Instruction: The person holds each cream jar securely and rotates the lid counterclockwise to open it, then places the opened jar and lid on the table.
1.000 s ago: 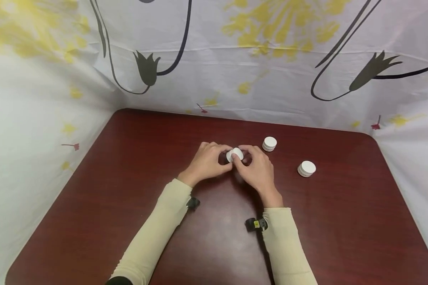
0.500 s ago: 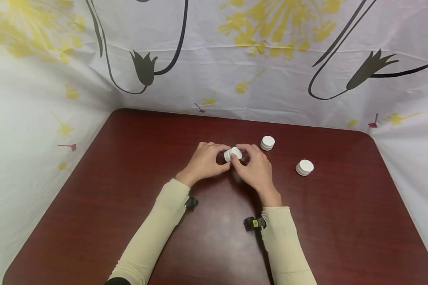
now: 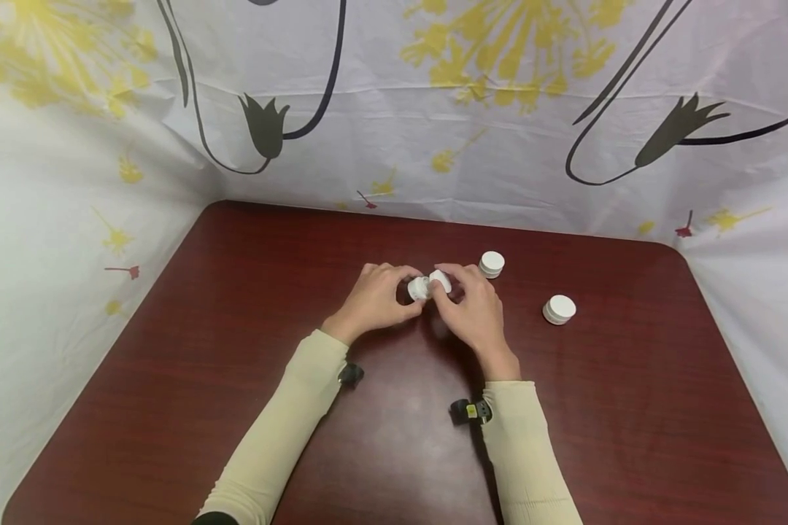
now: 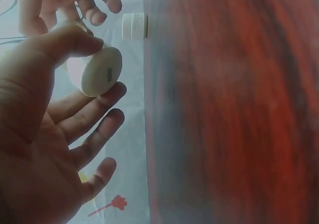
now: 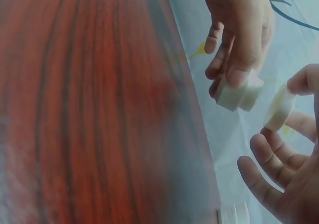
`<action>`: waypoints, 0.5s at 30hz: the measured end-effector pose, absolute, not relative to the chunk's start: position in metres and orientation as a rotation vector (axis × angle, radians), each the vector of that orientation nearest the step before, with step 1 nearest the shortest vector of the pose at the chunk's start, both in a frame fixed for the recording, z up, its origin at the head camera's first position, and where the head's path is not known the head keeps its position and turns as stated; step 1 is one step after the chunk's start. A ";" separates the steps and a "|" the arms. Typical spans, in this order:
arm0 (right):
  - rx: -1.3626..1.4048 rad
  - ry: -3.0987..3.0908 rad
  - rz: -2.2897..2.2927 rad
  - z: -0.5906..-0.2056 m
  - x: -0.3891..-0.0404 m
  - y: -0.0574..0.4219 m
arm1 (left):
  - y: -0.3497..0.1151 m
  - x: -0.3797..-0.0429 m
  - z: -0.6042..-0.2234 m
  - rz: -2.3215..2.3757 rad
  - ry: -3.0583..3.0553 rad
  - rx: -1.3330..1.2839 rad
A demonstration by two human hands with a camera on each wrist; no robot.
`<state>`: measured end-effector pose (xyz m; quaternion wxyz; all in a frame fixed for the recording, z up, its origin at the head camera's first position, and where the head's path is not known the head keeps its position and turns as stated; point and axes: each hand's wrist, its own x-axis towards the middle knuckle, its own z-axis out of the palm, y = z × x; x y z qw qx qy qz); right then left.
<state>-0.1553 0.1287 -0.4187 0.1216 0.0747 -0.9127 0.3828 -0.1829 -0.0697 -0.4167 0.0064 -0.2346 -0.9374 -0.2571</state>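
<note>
My left hand [image 3: 379, 297] pinches a small white jar [image 3: 417, 289] between thumb and fingers. The jar tilts toward the right; its flat base with small dark print shows in the left wrist view. In my right hand [image 3: 473, 310] is a round white lid [image 3: 441, 281], gripped at its rim by thumb and fingertips. Seen from the right wrist, the lid [image 5: 280, 108] is apart from the jar [image 5: 234, 97], whose narrower neck faces it. What the jar contains cannot be made out.
Two more white lidded jars stand to the right on the dark red wooden table [image 3: 269, 292]: one [image 3: 492, 265] just behind my right hand, another [image 3: 559, 310] farther right. A patterned white cloth [image 3: 368, 131] hangs behind the table and along its sides.
The lid has come off the jar and moved slightly right with my right hand, leaving the neck bare. My left hand tips the jar a little left. The two standing jars stay put.
</note>
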 end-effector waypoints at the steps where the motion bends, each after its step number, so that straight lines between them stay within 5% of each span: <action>1: 0.211 -2.663 1.122 -0.418 -0.155 0.129 | -0.070 -0.183 -0.417 -0.806 -2.938 -0.727; 15: 0.161 -2.714 1.176 -0.418 -0.156 0.136 | -0.072 -0.184 -0.418 -0.845 -2.977 -0.646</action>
